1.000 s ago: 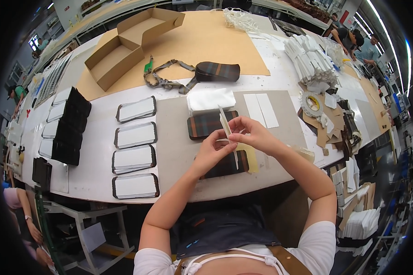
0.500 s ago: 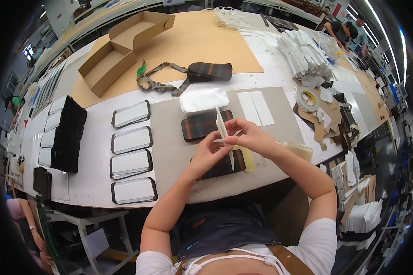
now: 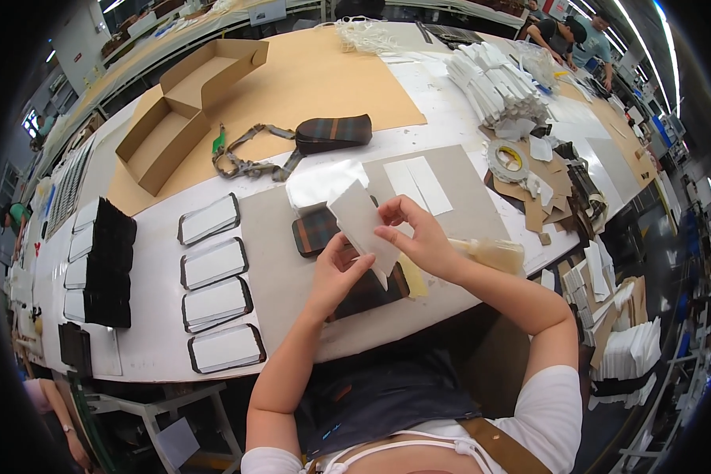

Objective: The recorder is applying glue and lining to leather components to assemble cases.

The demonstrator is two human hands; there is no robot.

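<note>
My left hand [image 3: 336, 272] and my right hand [image 3: 416, 235] together hold a white rectangular sheet [image 3: 365, 224] tilted above the grey mat [image 3: 272, 253]. Under the hands lie two dark plaid panels, one [image 3: 316, 231] behind the sheet and one [image 3: 371, 291] nearer me, partly hidden by my left hand. A pale yellow strip [image 3: 412, 278] lies by the nearer panel. Two white rectangles [image 3: 419, 185] rest on the mat beyond my right hand, and a clear plastic sheet [image 3: 322, 183] lies beside them.
A column of several white black-edged panels [image 3: 213, 265] lies to the left, with a black stack [image 3: 109, 265] further left. Behind are a plaid pouch with strap [image 3: 332, 132], an open cardboard box [image 3: 183, 103], a tape roll [image 3: 509, 160], white stacks [image 3: 494, 83] and brown scraps [image 3: 545, 205]. People stand far right.
The white sheet has turned from edge-on to showing its broad face, and both hands have shifted slightly along it.
</note>
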